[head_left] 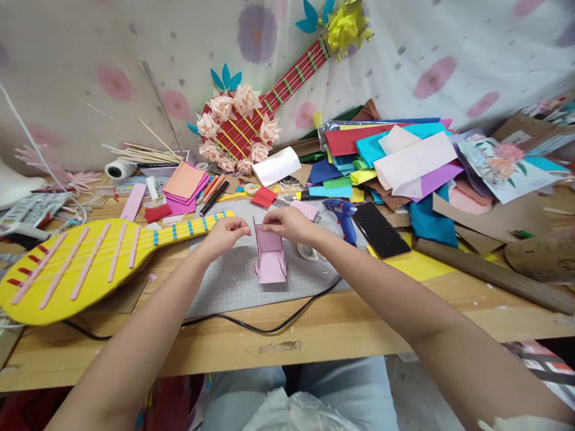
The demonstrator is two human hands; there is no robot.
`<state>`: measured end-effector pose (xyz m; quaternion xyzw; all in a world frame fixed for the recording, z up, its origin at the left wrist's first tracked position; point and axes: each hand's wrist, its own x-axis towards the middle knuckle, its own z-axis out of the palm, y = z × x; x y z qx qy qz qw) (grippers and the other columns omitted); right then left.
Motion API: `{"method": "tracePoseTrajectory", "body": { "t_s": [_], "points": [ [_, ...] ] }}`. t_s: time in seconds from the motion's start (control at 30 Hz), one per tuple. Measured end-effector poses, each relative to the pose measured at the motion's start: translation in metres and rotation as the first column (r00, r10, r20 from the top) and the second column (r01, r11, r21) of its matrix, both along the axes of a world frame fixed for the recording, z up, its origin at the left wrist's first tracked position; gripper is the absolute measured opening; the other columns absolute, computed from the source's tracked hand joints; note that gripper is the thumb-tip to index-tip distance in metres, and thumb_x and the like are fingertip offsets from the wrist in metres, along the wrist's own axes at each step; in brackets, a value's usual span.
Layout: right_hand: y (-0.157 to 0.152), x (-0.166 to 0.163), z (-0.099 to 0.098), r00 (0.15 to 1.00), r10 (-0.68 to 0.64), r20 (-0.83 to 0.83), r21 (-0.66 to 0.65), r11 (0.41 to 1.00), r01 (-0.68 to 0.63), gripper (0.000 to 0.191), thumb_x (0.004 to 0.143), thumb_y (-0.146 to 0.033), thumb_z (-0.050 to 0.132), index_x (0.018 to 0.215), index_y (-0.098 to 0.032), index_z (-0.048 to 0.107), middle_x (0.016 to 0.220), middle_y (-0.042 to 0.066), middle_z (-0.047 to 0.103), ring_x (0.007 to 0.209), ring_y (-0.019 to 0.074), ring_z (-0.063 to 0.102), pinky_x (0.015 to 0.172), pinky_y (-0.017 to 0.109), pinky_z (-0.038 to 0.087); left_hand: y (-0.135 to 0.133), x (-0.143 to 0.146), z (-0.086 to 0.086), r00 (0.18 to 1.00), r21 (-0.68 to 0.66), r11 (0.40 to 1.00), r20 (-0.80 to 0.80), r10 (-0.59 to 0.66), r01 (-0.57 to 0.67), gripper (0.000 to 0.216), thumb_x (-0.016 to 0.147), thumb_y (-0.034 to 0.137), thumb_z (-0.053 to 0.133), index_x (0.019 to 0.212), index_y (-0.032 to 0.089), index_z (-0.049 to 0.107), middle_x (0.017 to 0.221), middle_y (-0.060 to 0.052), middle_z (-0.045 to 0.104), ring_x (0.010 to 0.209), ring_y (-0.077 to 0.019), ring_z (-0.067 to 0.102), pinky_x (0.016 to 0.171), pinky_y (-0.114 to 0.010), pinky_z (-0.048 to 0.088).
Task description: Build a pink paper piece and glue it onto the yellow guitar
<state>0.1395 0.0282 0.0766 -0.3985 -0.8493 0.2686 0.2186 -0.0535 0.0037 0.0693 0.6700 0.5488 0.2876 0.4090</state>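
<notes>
A small pink cardboard chair (271, 266) stands on the grey cutting mat (219, 288) in front of me, with its seat and back facing me. My right hand (290, 224) pinches the top of the chair's back between thumb and fingers. Just left of the chair, my left hand (227, 236) is held in a pinch, apart from it. Whatever is between those fingertips is too small to make out. Behind my right wrist lies a roll of tape (308, 251), partly hidden. A blue glue gun (345, 219) lies to the right.
A yellow cardboard lute (61, 270) lies at left, its neck reaching behind my left hand. A black phone (380, 229) and a brown stick (494, 275) lie at right. A black cable (273, 329) crosses in front. A red flowered instrument (243, 128) leans behind coloured sheets (413, 162).
</notes>
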Motion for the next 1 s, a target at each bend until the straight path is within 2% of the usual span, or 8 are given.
{"method": "tracePoseTrajectory", "body": {
  "t_s": [0.47, 0.67, 1.0],
  "points": [
    [0.0008, 0.0007, -0.0030, 1.000, 0.022, -0.006, -0.019, 1.000, -0.022, 0.010, 0.076, -0.021, 0.060, 0.076, -0.014, 0.067, 0.068, 0.001, 0.064, 0.064, 0.0098, 0.050, 0.060, 0.021, 0.031, -0.0010, 0.0026, -0.0021, 1.000, 0.029, 1.000, 0.019, -0.004, 0.004, 0.023, 0.063, 0.037, 0.053, 0.060, 0.015, 0.056, 0.054, 0.002, 0.051, 0.054, -0.0092, 0.041, 0.054, -0.023, 0.030],
    [0.0027, 0.0018, -0.0040, 1.000, 0.017, 0.000, -0.010, 1.000, -0.017, 0.010, 0.076, -0.021, 0.060, 0.074, -0.014, 0.067, 0.068, 0.001, 0.063, 0.063, 0.0096, 0.050, 0.060, 0.021, 0.031, -0.0025, 0.0066, 0.0005, 0.996, 0.089, 0.996, -0.088, 0.036, -0.028, 0.017, 0.066, 0.029, 0.051, 0.058, 0.015, 0.055, 0.048, 0.004, 0.044, 0.050, -0.0083, 0.036, 0.051, -0.023, 0.027],
    [0.0022, 0.0048, -0.0030, 0.998, 0.021, -0.058, -0.045, 0.999, -0.024, 0.011, 0.076, -0.022, 0.059, 0.075, -0.014, 0.067, 0.069, 0.001, 0.063, 0.064, 0.0098, 0.051, 0.061, 0.021, 0.033, -0.0020, 0.0072, 0.0008, 0.992, 0.172, 0.985, -0.120, 0.029, -0.008, 0.015, 0.066, 0.026, 0.051, 0.058, 0.015, 0.055, 0.052, 0.003, 0.049, 0.053, -0.0093, 0.040, 0.053, -0.023, 0.029]
  ]
}}
